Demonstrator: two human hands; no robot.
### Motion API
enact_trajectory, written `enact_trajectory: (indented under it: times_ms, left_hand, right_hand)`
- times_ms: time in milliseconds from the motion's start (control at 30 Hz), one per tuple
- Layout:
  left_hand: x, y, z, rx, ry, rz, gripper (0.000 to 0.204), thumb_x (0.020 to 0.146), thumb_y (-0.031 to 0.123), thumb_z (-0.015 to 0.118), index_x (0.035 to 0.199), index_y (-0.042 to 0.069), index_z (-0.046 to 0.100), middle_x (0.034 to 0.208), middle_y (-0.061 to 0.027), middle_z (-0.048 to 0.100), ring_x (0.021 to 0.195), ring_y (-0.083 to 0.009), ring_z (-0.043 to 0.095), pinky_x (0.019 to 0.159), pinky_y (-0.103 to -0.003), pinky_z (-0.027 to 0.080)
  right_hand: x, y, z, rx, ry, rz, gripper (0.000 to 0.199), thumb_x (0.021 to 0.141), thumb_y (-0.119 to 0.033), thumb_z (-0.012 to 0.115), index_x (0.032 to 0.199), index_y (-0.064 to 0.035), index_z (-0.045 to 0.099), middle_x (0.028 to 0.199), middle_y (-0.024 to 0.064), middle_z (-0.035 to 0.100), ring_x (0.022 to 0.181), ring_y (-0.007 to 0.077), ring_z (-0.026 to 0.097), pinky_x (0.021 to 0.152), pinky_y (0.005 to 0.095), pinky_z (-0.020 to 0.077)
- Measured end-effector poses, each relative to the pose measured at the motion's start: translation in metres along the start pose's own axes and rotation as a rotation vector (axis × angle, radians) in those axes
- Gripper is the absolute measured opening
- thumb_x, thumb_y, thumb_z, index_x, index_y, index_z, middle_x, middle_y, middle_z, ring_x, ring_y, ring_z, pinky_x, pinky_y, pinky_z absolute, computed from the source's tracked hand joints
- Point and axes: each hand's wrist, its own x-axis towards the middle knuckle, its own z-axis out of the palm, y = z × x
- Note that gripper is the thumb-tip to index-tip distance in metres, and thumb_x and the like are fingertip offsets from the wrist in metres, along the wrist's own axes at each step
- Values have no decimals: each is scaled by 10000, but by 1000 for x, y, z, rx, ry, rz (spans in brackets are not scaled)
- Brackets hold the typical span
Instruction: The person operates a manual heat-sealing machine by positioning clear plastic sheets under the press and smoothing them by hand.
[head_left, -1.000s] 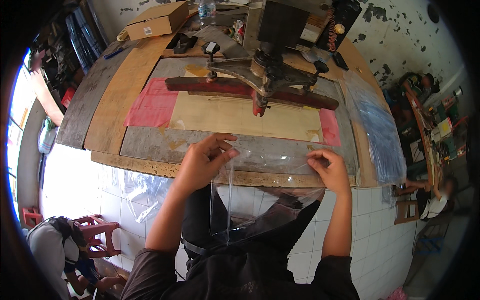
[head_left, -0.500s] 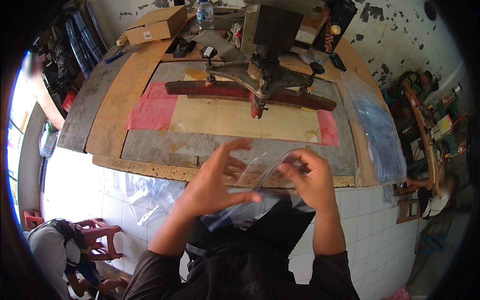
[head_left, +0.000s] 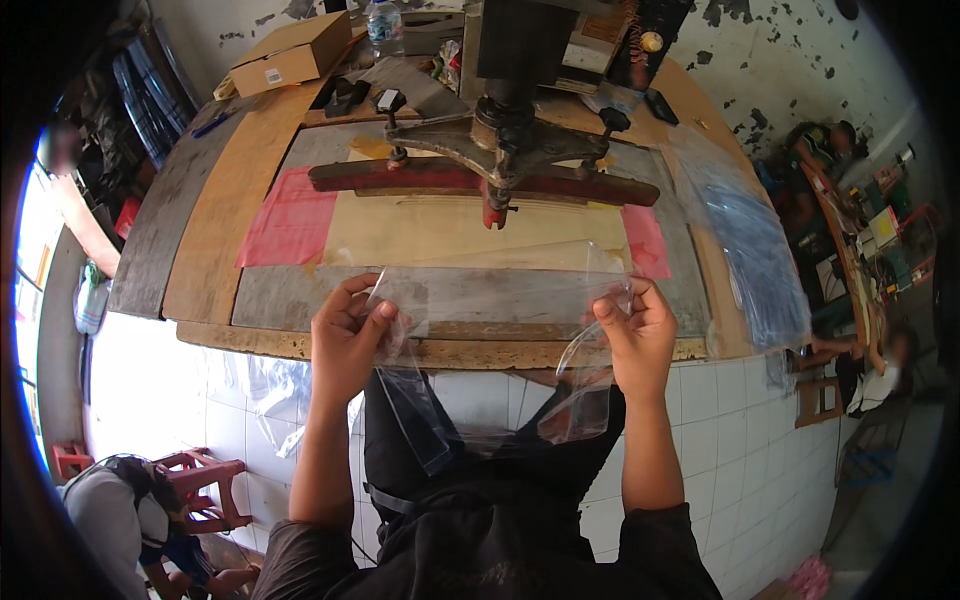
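Clear plastic bag (head_left: 500, 340) stretched flat between both hands, above the near table (head_left: 210, 240) edge, at 6 o'clock from the red press bar (head_left: 480, 180). Left hand (head_left: 348, 340) pinches the bag's left top corner; right hand (head_left: 632, 335) pinches the right one. Film is thin, slippery and limp: a loose pinch could let one corner slide out and the bag fold. Lower part hangs crumpled against the dark apron (head_left: 470, 470), so it may snag or crease. Blue film stack (head_left: 750, 240) at 3 o'clock.
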Motion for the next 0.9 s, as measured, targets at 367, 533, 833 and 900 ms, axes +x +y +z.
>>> enact_trajectory:
  times_ms: [367,533,833,900]
  left_hand:
    - [21,3,3,712,4,111,365,970,132,804,1313,75,694,918,-47,754,597,-105,572,567,-287,439]
    - [18,7,25,1020,109,416,347,933,113,774,1278,134,740,1125,-75,728,967,-298,679,902,-409,539]
    - [9,4,27,1126,-293,562,406,932,-1,612,1332,2,680,1479,-150,640,1410,-359,577,1186,-509,450]
    - [3,2,30,1160,-288,531,407,959,26,605,1361,5,665,1525,-141,611,1458,-351,535,1226,-529,396]
  right_hand:
    - [-12,34,-15,-240,39,46,292,931,-124,880,1056,15,655,860,46,740,773,126,707,709,283,544]
    - [-16,9,3,-926,244,-319,391,911,-175,846,1218,-5,672,1292,172,683,1186,298,672,992,446,522]
    - [-9,17,-13,-1176,-373,-443,436,1011,-73,650,1443,-15,634,1533,65,592,1375,287,572,1088,462,481]
    - [-9,14,-12,-1199,-383,-443,444,1005,-72,653,1445,-11,632,1544,68,586,1371,287,574,1081,456,484]
